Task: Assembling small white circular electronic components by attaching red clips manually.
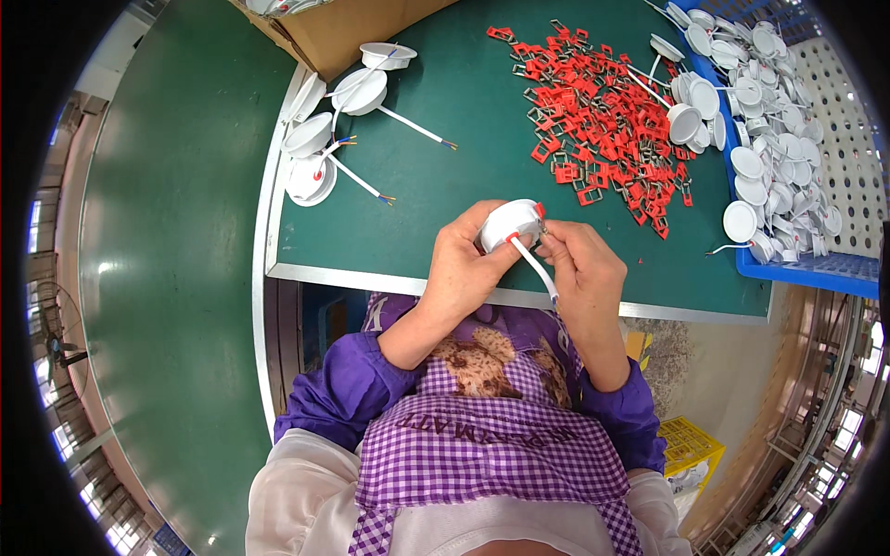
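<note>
Beyond the left fingers and off to their left, finished lamps (324, 139) with loose wires lie on the green table (417, 213). Between both sets of fingers sits a white round lamp (508, 222): the left hand (461, 269) is curled tight around its body, while the right hand (584, 269) has fingertips pinched together at its rim, a white wire (536, 269) trailing below. Past the right fingers spread red clips (603, 111), then a blue crate (807, 264) of lamps.
</note>
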### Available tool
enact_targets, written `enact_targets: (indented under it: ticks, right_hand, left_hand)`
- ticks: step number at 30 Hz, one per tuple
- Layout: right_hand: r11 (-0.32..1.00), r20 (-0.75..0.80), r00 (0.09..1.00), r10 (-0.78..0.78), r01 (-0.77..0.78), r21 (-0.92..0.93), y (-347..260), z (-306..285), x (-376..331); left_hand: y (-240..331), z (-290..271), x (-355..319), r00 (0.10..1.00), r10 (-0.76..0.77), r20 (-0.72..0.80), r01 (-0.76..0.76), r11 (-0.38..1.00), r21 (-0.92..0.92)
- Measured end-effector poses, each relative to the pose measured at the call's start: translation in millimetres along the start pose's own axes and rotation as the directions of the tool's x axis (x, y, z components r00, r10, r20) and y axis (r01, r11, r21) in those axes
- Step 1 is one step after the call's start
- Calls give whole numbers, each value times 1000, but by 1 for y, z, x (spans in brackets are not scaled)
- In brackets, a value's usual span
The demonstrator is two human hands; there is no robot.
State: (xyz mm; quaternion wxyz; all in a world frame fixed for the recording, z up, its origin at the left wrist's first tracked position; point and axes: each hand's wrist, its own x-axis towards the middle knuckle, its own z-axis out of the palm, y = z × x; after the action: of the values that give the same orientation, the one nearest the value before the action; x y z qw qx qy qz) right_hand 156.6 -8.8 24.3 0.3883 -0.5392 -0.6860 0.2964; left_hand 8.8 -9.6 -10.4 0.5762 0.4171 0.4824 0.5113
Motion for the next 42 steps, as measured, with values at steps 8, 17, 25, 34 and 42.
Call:
enact_targets:
  ticks: [8, 17, 25, 34, 42]
  right_hand:
    - [998, -76, 996, -48, 51, 30, 10, 8, -1]
    - [837, 40, 984, 174, -169, 521, 25, 5, -3]
    - [632, 133, 985, 112, -174, 756, 14, 15, -12]
    - [577, 182, 963, 199, -265, 773, 3, 10, -13]
    - [902, -83, 974, 211, -161, 400, 47, -7, 14]
  left_hand:
    - [2, -6, 5, 997, 49, 65, -56, 993, 102]
    - [26, -27, 10, 957, -13, 291, -27, 991, 131]
    - [35, -17, 2, 973, -117, 199, 96, 989, 114]
    - [38, -10, -1, 993, -64, 101, 55, 995, 84]
    - [9, -4, 2, 944, -317, 96, 316, 948, 21]
